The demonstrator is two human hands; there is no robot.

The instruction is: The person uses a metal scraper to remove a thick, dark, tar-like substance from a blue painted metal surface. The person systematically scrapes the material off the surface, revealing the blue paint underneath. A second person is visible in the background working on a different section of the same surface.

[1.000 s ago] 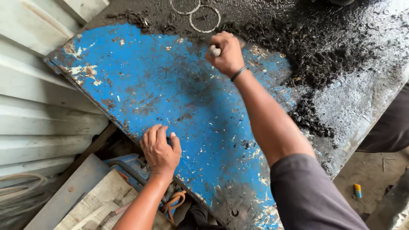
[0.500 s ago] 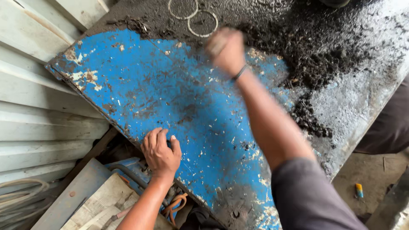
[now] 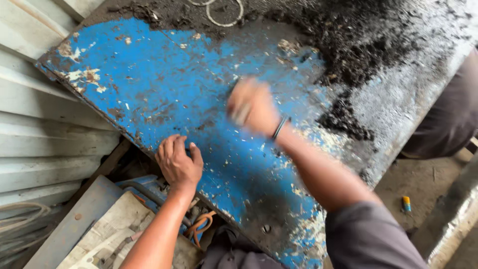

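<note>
On the workbench, head view, the only view: one blue sheet [image 3: 164, 94], flat, chipped paint and rust patches, long axis running from upper left to lower right. Its near edge overhangs a gap beside corrugated wall panels [image 3: 35, 144].

Left hand [image 3: 178, 162]: palm down, fingers spread, resting on the sheet's near edge. Holds nothing; just pressing flat.

Right hand [image 3: 251, 107]: over the sheet's middle, blurred. Fingers curled around something small and pale. What it is, cannot tell; how tight the grip is, cannot tell either. One dark band on that wrist.

Relation: the bare blue surface lies up and to the left of the right hand, toward the far corner; the left hand sits below and left of it, at the edge. The right hand is nearer the sheet's centre, the left nearer its rim. The two hands are apart, not touching.

Beyond the right hand: one wide heap of black grit [image 3: 358, 40] on the grey bench, spilling onto the sheet's right side. Two wire rings [image 3: 225, 15] at the top edge, partly cut off.

Below the bench: orange-handled pliers [image 3: 199, 226], wooden boards, hose. One small yellow-and-blue object [image 3: 407, 203] on the floor, right.
</note>
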